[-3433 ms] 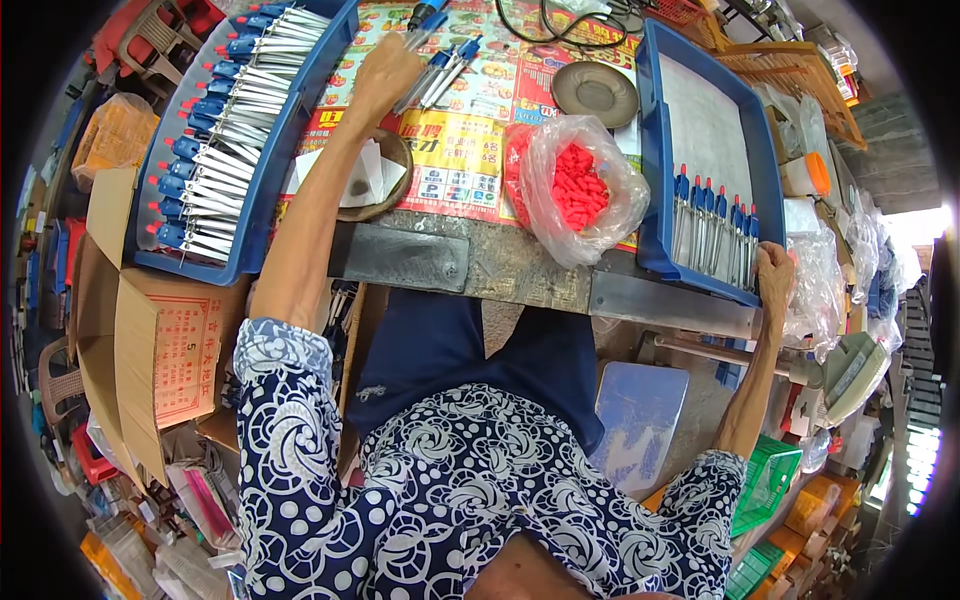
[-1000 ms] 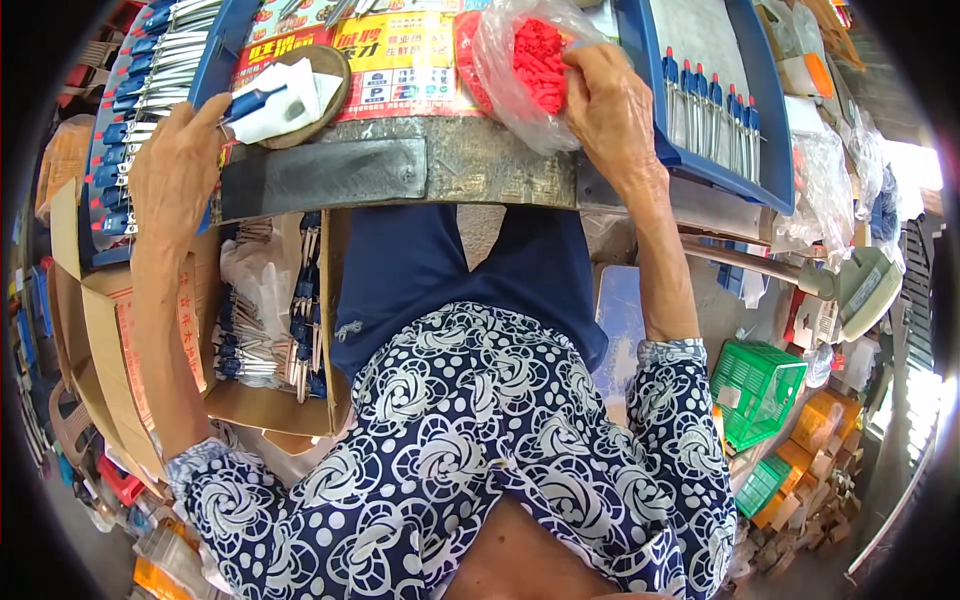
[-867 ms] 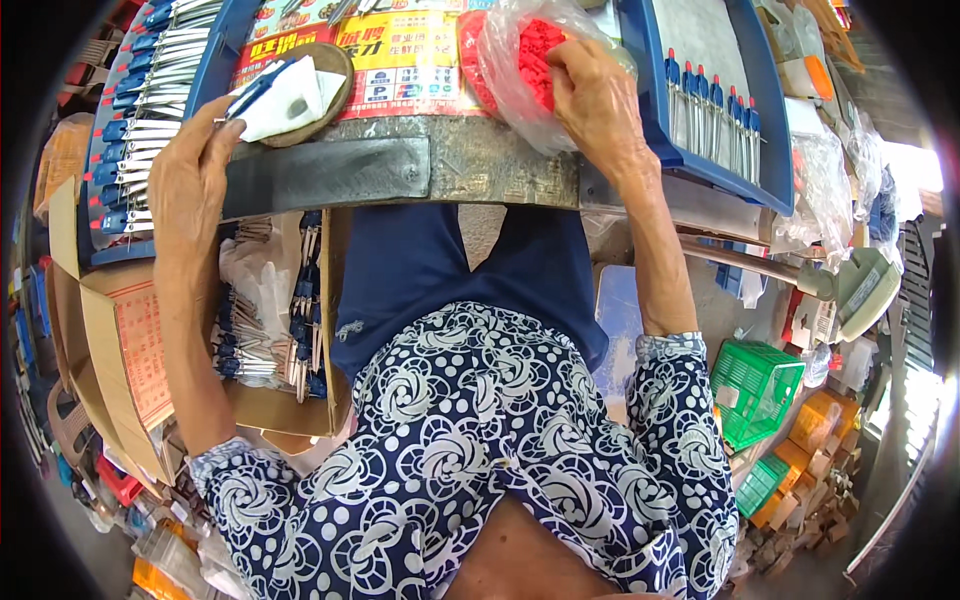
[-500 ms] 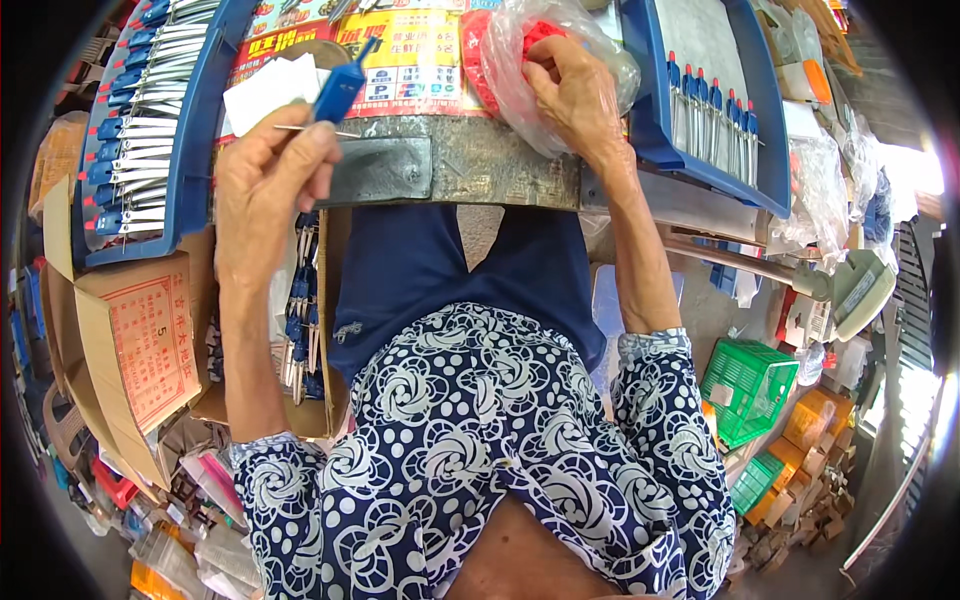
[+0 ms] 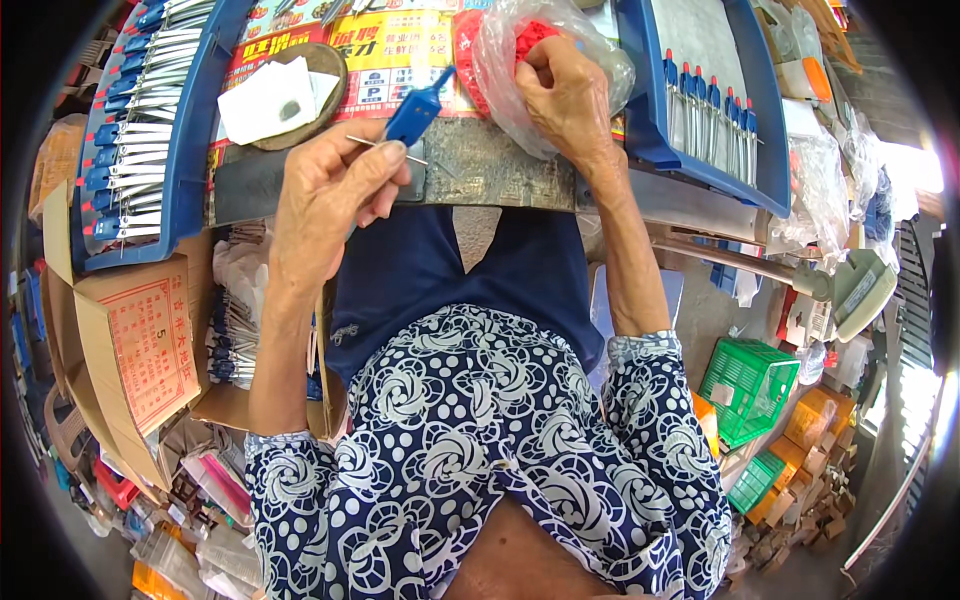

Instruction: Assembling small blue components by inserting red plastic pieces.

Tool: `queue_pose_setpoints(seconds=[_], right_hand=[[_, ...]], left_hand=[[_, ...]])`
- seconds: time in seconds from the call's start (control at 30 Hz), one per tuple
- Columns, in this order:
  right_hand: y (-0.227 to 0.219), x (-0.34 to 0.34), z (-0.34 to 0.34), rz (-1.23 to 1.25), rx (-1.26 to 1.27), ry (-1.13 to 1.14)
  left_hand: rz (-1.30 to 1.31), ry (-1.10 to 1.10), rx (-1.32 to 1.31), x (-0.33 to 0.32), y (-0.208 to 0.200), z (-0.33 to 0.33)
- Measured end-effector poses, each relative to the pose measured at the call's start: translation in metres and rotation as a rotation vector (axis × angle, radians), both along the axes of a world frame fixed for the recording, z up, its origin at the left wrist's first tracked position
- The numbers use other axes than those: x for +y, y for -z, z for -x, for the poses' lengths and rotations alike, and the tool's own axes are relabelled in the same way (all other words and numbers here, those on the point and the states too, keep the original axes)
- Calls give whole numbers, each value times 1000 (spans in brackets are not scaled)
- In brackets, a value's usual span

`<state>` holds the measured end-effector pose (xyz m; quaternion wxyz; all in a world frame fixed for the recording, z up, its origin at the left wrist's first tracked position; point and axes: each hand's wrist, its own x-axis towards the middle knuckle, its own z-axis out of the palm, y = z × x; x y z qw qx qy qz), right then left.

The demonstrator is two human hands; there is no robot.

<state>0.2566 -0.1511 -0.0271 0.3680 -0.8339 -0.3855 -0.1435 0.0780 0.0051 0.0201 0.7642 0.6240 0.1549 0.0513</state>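
Note:
My left hand (image 5: 335,190) is closed on a blue plastic piece (image 5: 414,116) with a narrow tip that points up and to the right. A thin metal rod (image 5: 414,160) sticks out crosswise by the thumb. At the table's front edge my right hand (image 5: 570,100) reaches into the mouth of a clear plastic bag (image 5: 508,95). Inside the bag are small bright red pieces (image 5: 471,65). The thumb and forefinger of that hand are pinched together beside them, and whatever lies between the fingertips is too small to make out.
White papers (image 5: 262,105) lie on a round dark disc (image 5: 337,92) at the left. Blue trays of metal rods with blue, red-tipped ends stand at left (image 5: 195,130) and right (image 5: 640,110). Below are a cardboard box (image 5: 150,340) and a green crate (image 5: 750,390).
My left hand has moved right with the blue piece, toward the bag, uncovering the round disc. My right hand has shifted slightly left and stays at the bag, its fingertips pinched.

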Motion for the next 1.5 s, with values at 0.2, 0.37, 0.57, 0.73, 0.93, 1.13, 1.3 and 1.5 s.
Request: queue_pose_setpoints(seconds=[0.2, 0.37, 0.57, 0.73, 0.93, 1.13, 1.3, 1.5], right_hand=[[-8, -7, 14, -288, 147, 23], [-15, -22, 25, -324, 311, 8], [-19, -26, 28, -460, 475, -91], [-21, -26, 35, -558, 636, -185], [-24, -28, 35, -591, 719, -221], [-23, -29, 34, -656, 825, -316], [-23, -30, 34, -666, 834, -345], [-24, -30, 36, -713, 864, -374]], left_hand=[[-14, 16, -44, -13, 0, -12], [-39, 37, -64, -25, 0, -20], [-99, 48, -77, -29, -1, -25], [-167, 38, -56, -31, -2, -25], [-237, 43, -38, -31, -1, -25], [-301, 58, -56, -29, 0, -25], [-323, 69, -42, -30, 1, -24], [-332, 60, -38, -31, 3, -24]])
